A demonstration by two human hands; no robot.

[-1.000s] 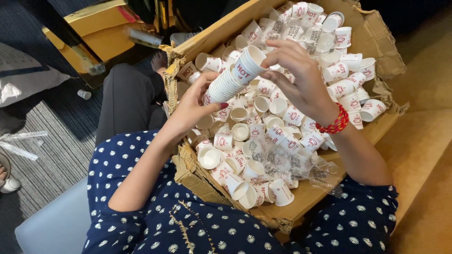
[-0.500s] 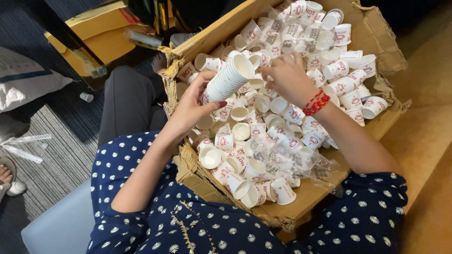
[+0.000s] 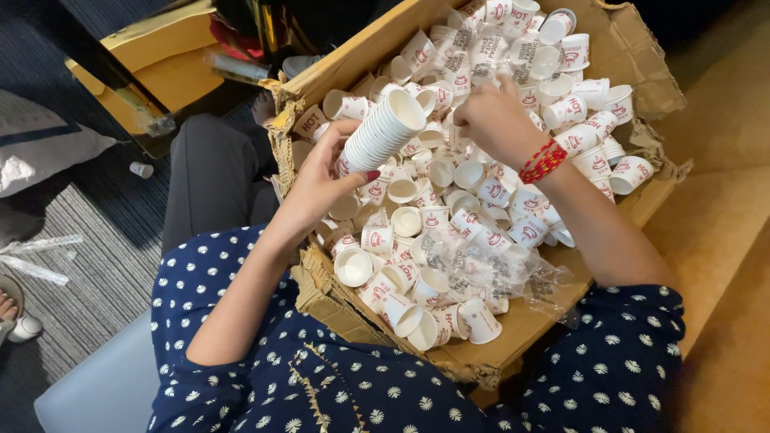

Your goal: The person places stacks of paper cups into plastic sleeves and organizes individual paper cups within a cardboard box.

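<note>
The left hand point(image 3: 321, 180) grips a nested stack of small white paper cups point(image 3: 378, 134) near its lower end, fingers curled around it. The stack's long axis slants up and right, open mouth uppermost. The right hand point(image 3: 497, 120) reaches among loose cups in the torn cardboard box point(image 3: 353, 60), fingers bent; its hold cannot be determined.

Cardboard box point(image 3: 513, 337): plain brown, torn edges. Loose paper cups point(image 3: 481, 200) inside the box: white with red print. Stack of cups point(image 3: 381, 132) above the box's left wall: white, red marks. Sleeves point(image 3: 241, 353) below the box: navy with small white flowers. Wrist thread point(image 3: 542, 160) over the box: red. Thumbnail point(image 3: 373, 175) on the stack: dark red. Floor point(image 3: 88, 273) left of the box: grey, striped.
</note>
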